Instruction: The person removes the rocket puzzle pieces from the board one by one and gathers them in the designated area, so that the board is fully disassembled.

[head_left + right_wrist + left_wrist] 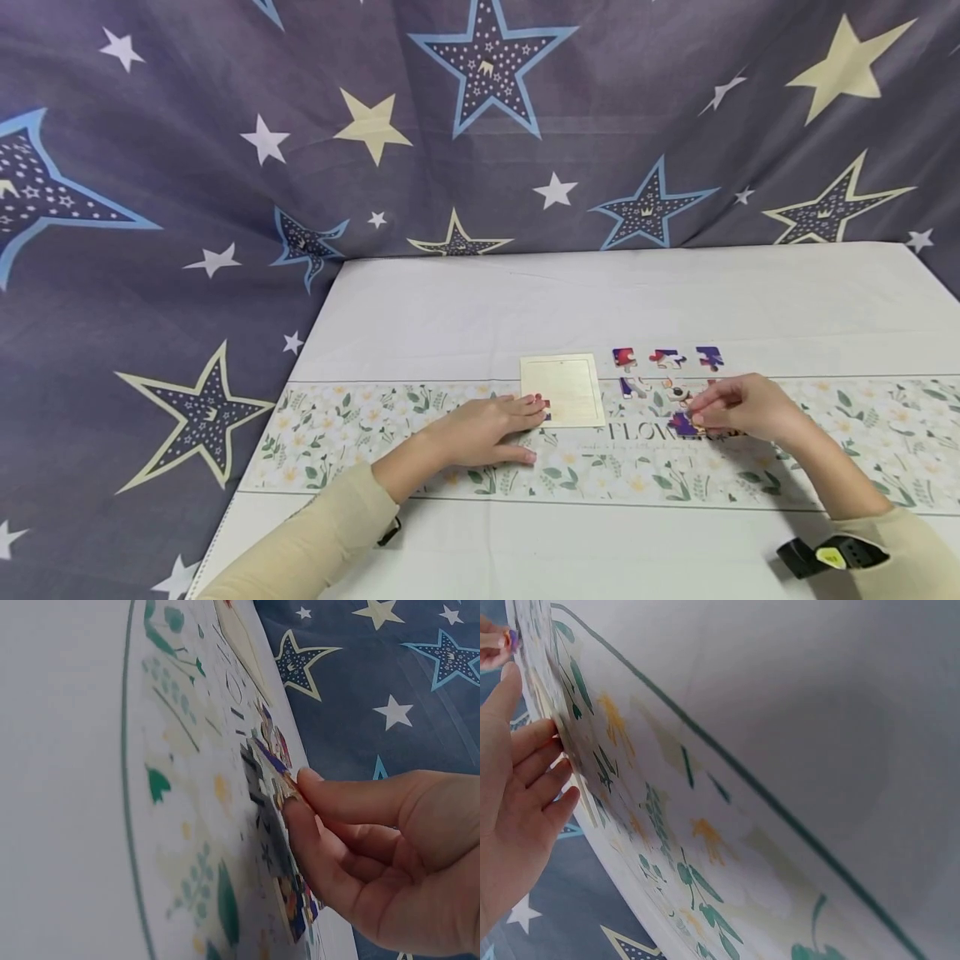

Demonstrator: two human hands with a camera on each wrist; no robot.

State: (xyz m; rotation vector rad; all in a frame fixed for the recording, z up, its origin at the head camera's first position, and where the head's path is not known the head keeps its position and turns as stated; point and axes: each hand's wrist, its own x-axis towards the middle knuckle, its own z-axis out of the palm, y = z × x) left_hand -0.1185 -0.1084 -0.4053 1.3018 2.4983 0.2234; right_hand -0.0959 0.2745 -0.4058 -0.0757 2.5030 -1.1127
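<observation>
My left hand [491, 429] rests on the left edge of a pale wooden puzzle tray [573, 379], its fingers nearly straight. Under its fingertips a red and purple puzzle piece [546, 406] lies in the tray's near left corner, partly covered. To the right of the tray, my right hand [750, 408] pinches a purple and orange puzzle piece [682, 424] between thumb and fingers. In the right wrist view that piece [271, 754] is tilted, close over the printed cloth. In the left wrist view the fingers of my left hand [529, 791] lie along the tray's edge.
Several loose puzzle pieces lie right of the tray, among them a red one [623, 357] and a purple one [709, 357] in the far row. A flowered strip [352, 433] crosses the white table cloth [450, 308]. A star-patterned curtain [225, 183] hangs behind and at left.
</observation>
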